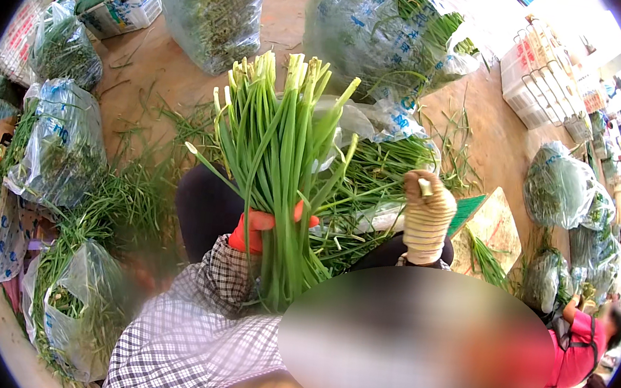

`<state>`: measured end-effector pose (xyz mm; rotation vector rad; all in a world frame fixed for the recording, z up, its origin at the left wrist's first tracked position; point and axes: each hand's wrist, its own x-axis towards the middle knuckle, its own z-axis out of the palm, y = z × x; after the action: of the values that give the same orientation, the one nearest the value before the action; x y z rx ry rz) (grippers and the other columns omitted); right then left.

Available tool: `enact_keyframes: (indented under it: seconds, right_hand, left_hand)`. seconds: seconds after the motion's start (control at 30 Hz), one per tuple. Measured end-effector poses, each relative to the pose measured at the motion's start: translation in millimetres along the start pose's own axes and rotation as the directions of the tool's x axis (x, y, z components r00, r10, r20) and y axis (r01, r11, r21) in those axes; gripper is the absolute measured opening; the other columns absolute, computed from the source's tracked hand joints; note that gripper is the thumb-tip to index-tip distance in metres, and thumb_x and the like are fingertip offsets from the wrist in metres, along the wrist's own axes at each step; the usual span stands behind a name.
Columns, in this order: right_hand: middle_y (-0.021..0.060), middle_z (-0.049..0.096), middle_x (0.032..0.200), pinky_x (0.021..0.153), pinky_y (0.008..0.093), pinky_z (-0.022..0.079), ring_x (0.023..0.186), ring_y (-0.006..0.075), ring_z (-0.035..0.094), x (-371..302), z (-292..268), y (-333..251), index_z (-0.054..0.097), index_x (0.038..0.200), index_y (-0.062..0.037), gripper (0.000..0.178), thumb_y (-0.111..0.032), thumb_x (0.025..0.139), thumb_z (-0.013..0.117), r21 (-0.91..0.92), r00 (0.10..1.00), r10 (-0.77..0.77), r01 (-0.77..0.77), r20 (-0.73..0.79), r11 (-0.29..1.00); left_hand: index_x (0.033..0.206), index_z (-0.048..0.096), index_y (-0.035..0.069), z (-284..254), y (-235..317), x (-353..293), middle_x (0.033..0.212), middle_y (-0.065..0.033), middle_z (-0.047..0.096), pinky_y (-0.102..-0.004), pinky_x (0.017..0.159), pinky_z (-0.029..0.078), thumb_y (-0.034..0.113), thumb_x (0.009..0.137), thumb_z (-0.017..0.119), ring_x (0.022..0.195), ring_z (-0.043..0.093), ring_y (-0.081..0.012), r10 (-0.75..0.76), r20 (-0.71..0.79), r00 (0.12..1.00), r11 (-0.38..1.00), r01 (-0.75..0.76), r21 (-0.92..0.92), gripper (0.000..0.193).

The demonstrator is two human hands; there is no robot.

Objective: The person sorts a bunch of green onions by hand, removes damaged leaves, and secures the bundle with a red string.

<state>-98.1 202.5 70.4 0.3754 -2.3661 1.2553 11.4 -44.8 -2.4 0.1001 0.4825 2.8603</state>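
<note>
My left hand (pixel 253 227), in a red-orange glove, is closed round a thick bunch of Chinese chives (pixel 284 146). Their pale cut ends point up and away from me, while the long green leaves droop toward my lap. To the right, my right hand (pixel 427 213) wears a striped cream glove and is curled into a fist. A short pale stub (pixel 425 186) shows at the top of that fist; its kind is unclear. Beyond and between my hands lies a heap of loose chives (pixel 380 167) on plastic. A large blurred patch hides the area below my right hand.
Stuffed plastic bags of greens (pixel 219 17) stand ahead and at left, including a big printed bag (pixel 378 40). White plastic crates (pixel 535 77) sit at far right. A board (pixel 490 234) with chives lies at right. Another person in pink (pixel 581 347) is at the right edge.
</note>
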Motion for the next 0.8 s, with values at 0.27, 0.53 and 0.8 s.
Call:
enact_keyframes:
  seconds: [0.27, 0.53, 0.8]
  right_hand:
    - [0.0093, 0.068, 0.083, 0.068, 0.0284, 0.051, 0.072, 0.0175, 0.063, 23, -33, -27, 0.063, 0.114, -0.0060, 0.035, -0.018, 0.081, 0.070, -0.060, 0.730, 0.200, -0.214, 0.653, 0.975]
    - [0.0051, 0.068, 0.101, 0.088, 0.0267, 0.045, 0.093, 0.0148, 0.060, 31, 33, -38, 0.069, 0.102, -0.0034, 0.022, -0.021, 0.091, 0.060, 0.547, 0.862, 0.220, -0.467, 0.456, 0.695]
    - [0.0002, 0.050, 0.058, 0.048, 0.0255, 0.049, 0.044, 0.0100, 0.047, 52, -40, -61, 0.056, 0.119, 0.0030, 0.040, -0.019, 0.086, 0.057, 0.611, 0.863, 0.178, -0.468, 0.473, 0.638]
  left_hand:
    - [0.146, 0.025, 0.006, -30, 4, 1, 0.115, -0.0118, 0.059, -0.0475, 0.104, 0.042, 0.003, 0.068, 0.067, 0.109, 0.057, -0.0323, 0.065, 0.275, 0.959, 0.991, -0.031, -0.127, 0.089]
    - [0.136, 0.046, 0.010, -36, 7, 16, 0.123, -0.0099, 0.059, -0.0610, 0.109, 0.024, 0.013, 0.077, 0.072, 0.117, 0.054, -0.0259, -0.012, 0.538, 0.843, 0.997, -0.032, 0.073, 0.065]
    - [0.133, 0.045, 0.003, -17, 3, 17, 0.132, -0.0129, 0.049, -0.0346, 0.099, 0.045, 0.012, 0.098, 0.043, 0.120, 0.051, -0.0292, -0.041, 0.437, 0.899, 0.992, -0.017, 0.128, 0.035]
